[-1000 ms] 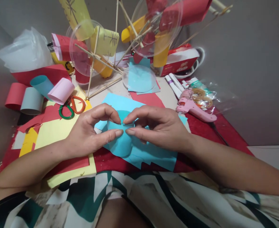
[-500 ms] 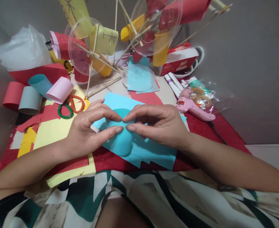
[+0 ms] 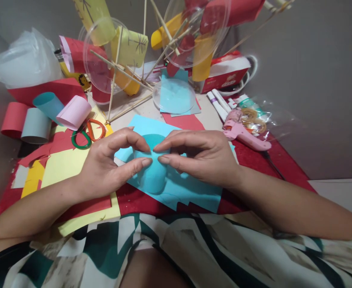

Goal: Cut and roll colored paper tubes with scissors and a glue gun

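Side by side, the left hand (image 3: 104,164) and right hand (image 3: 201,158) have fingers pinched on the near rim of the tube (image 3: 152,180), probably so its curl cannot spring open. It stands roughly upright over blue sheets (image 3: 200,196), mid-desk (image 3: 134,202), near side.

Left hand (image 3: 102,164), right hand (image 3: 204,158) – fingers (image 3: 142,163) pinching blue paper tube (image 3: 152,180); 4 more tubes (image 3: 74,113) clustered near scissors (image 3: 81,147).

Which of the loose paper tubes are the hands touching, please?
The turquoise tube, pinched by the left hand and right hand; the red tube, grey tube, teal tube and pink tube sit together at left, untouched.
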The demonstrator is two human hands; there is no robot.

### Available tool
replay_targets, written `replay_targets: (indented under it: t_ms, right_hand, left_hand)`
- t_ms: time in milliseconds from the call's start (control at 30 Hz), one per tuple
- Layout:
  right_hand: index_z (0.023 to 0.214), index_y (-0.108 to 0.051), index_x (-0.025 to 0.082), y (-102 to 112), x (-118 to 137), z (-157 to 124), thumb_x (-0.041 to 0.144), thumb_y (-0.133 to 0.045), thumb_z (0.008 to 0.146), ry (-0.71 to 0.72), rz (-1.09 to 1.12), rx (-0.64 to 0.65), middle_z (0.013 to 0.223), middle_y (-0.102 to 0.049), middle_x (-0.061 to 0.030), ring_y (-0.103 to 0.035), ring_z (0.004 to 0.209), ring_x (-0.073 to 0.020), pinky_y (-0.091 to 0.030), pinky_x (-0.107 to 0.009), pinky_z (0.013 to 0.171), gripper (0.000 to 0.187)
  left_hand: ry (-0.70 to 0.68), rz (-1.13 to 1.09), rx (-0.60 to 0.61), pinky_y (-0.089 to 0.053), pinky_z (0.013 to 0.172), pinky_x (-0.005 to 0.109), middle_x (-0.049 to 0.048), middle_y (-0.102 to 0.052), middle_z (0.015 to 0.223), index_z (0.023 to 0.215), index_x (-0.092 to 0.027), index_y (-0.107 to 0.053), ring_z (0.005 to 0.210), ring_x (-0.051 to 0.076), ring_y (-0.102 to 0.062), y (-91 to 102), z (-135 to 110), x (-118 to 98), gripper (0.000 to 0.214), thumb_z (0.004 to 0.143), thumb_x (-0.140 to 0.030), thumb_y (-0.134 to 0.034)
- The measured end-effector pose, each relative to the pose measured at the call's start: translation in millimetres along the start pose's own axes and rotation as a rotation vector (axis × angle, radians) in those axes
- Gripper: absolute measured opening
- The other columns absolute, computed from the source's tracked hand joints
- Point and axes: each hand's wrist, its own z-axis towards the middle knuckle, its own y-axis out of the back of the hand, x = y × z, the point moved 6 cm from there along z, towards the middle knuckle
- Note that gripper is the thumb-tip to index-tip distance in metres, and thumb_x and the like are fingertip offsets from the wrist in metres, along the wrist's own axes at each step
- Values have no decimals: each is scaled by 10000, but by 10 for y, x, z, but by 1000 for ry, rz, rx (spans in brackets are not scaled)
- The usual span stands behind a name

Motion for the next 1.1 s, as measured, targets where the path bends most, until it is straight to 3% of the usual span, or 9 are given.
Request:
replay_targets:
  t_ms: [167, 300, 433, 567, 633, 700, 833, 1033, 1100]
  right_hand:
    - [898, -799, 247, -2, -15, -6, 226, -775, 839, -9, -21, -3, 797, -745, -2, -615, 612, -114, -543, -258, 562, 67]
    - [1003, -779, 226, -16, -56, -15, 239, -772, 837, -41, 29, -8, 886, -751, -5, -609, 593, -88, -542, -240, 551, 166]
    - [1027, -768, 215, -6, -14, -18, 200, -758, 849, 50, 14, -10, 942, -762, -15, -637, 626, -85, -566, -237, 588, 179]
    - [1043, -763, 232, 20, 59, -25, 200, -735, 881, 158, -66, -6, 951, -777, -27, -689, 721, -125, -590, -261, 632, 167]
    - [1056, -756, 240, 17, 90, -34, 198, -725, 893, 200, -93, 16, 963, -781, -33, -698, 740, -135, -595, -273, 650, 171]
    - [1071, -750, 246, -9, 106, -43, 191, -717, 902, 221, -98, 69, 949, -780, -32, -696, 728, -138, -601, -282, 669, 180]
    - [1084, -736, 239, -43, 81, -40, 209, -729, 898, 172, -15, 132, 939, -762, -30, -697, 743, -135, -602, -272, 683, 188]
    - [1050, -698, 207, -4, -13, 33, 212, -802, 833, -8, 255, 102, 852, -678, 7, -658, 712, -94, -533, -193, 585, 240]
    - [1054, -678, 213, -5, -40, 52, 226, -819, 834, -41, 349, 128, 823, -658, 30, -621, 648, -66, -505, -169, 552, 261]
  left_hand:
    - [-1, 8, 16, -559, 881, 373, 15, -749, 871, 938, -238, -732, 844, 190, -697, -7, 21, -18, 126, 860, -295, -813]
    - [-47, 43, 16, -552, 938, 399, 29, -771, 907, 981, -236, -736, 860, 196, -702, -7, 35, -49, 157, 859, -298, -813]
    - [-145, 107, 8, -538, 980, 451, 23, -783, 917, 1008, -265, -737, 877, 213, -705, 2, 31, -111, 168, 857, -278, -810]
    - [-172, 99, -131, -548, 996, 481, 42, -780, 1032, 1057, -282, -724, 1015, 256, -702, 109, 19, -122, 224, 861, -346, -811]
    - [-87, 84, -243, -571, 969, 449, 50, -767, 1059, 1047, -274, -720, 1030, 246, -699, 197, 27, -73, 210, 887, -390, -787]
    - [15, 46, -278, -597, 900, 394, 47, -760, 1016, 1016, -254, -722, 963, 217, -707, 238, 52, -8, 210, 902, -424, -772]
    - [109, -114, -170, -611, 828, 333, 57, -770, 995, 1006, -218, -742, 894, 191, -729, 190, 122, 101, 261, 910, -460, -759]
    - [-22, -246, 69, -552, 1060, 380, 76, -769, 1225, 1056, -265, -790, 1183, 228, -700, 115, 163, 89, 146, 925, -319, -754]
    - [-44, -246, 136, -535, 1092, 414, 76, -786, 1176, 989, -261, -795, 1173, 241, -706, 94, 161, 61, 110, 885, -296, -792]
